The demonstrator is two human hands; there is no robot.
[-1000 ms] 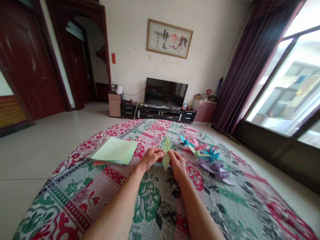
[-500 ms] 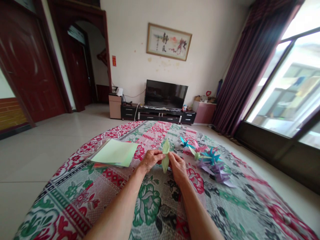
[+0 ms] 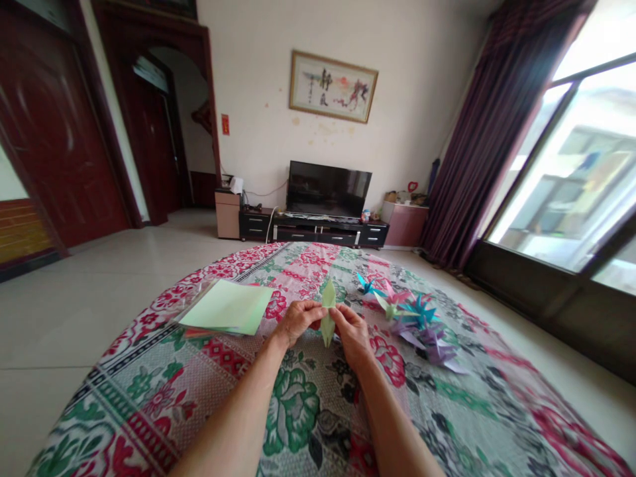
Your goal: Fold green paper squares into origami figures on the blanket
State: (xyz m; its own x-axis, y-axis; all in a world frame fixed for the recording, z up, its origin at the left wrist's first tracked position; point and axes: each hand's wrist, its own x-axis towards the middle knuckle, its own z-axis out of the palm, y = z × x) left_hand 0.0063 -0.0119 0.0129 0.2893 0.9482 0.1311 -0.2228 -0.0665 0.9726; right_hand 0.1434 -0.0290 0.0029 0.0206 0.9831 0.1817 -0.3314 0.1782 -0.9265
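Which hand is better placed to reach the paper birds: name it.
Probably the right hand: it sits nearer the paper birds. The left hand is farther; both pinch the folded green paper.

The left hand (image 3: 299,322) and right hand (image 3: 352,330) pinch a green paper fold (image 3: 328,295) from either side, its tips showing above and below the fingers. Sheets (image 3: 228,306) lie left on the cloth (image 3: 293,411); cranes (image 3: 421,311), perhaps 6, cluster right. 1 TV (image 3: 328,190) stands beyond.
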